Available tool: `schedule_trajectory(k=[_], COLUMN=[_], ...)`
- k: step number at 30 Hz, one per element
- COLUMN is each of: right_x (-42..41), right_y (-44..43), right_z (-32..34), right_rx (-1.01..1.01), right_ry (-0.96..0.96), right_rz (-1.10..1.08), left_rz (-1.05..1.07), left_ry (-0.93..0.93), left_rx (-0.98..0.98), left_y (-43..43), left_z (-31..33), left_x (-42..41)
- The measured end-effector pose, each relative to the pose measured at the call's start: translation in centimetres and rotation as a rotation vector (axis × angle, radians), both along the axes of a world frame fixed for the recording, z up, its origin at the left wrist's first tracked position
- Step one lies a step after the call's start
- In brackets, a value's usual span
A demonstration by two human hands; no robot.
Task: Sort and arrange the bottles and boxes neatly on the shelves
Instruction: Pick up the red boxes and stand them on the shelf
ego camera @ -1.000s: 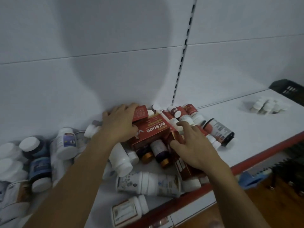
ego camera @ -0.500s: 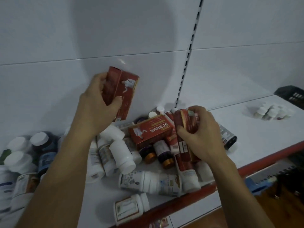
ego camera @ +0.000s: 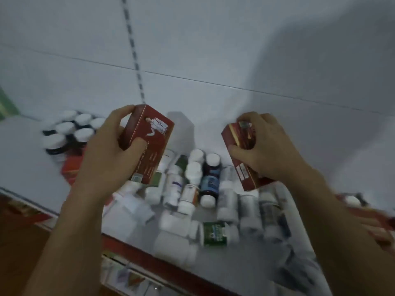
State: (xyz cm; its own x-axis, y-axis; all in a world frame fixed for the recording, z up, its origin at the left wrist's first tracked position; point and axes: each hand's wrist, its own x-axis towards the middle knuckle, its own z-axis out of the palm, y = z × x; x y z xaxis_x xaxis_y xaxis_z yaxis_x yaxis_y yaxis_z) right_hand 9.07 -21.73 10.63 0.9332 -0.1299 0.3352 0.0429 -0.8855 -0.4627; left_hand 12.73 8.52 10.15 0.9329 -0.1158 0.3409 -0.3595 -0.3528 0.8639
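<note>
My left hand [ego camera: 104, 154] grips a red box [ego camera: 151, 137] with a white figure printed on it, held up above the shelf. My right hand [ego camera: 269, 150] grips a second red box [ego camera: 241, 159], also lifted and tilted. Below and between the hands lies a jumbled pile of bottles [ego camera: 192, 189], mostly white, with one dark blue-labelled bottle [ego camera: 210, 180] and a green-labelled one [ego camera: 214, 231] lying on their sides. A group of dark bottles with white caps [ego camera: 70, 129] stands upright at the left. Another red box [ego camera: 71, 169] lies flat beside that group.
The white shelf [ego camera: 25, 159] has a red front edge [ego camera: 136, 248] and a white back panel with a slotted upright [ego camera: 133, 50]. More red packaging [ego camera: 363, 212] sits at the far right. A lower shelf with items [ego camera: 128, 280] shows beneath.
Both hands have lifted a red box each out of the pile. My view has swung left, so the upright white-capped bottle group now shows at the left and the pile lies below my hands.
</note>
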Motion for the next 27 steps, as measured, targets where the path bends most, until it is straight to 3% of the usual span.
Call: schedule_trajectory(k=[4, 9, 16, 23, 27], right_x=[6.3, 11.6, 16.9, 21.1, 23.7], right_y=[9.8, 20.4, 30.4, 38.2, 41.9], right_z=[-0.1, 0.8, 2.3, 0.4, -1.3], right_rx=[-0.008, 0.046, 0.083, 0.326, 0.226], right_ry=[0.062, -0.006, -0.108, -0.073, -0.011], right_rz=[0.260, 0.418, 0.319, 0.371, 0.439], left_rz=[0.256, 0.402, 0.344, 0.331, 0.442], left_ry=[0.015, 0.035, 0.147, 0.145, 0.033], left_rx=[-0.083, -0.163, -0.220, -0.045, 0.082], left_y=[10.5, 21.0, 30.5, 36.0, 38.7], left_z=[0.0, -0.9, -1.8, -5.1, -6.3], left_x=[-0.4, 1.2, 9.5, 17.5, 20.8])
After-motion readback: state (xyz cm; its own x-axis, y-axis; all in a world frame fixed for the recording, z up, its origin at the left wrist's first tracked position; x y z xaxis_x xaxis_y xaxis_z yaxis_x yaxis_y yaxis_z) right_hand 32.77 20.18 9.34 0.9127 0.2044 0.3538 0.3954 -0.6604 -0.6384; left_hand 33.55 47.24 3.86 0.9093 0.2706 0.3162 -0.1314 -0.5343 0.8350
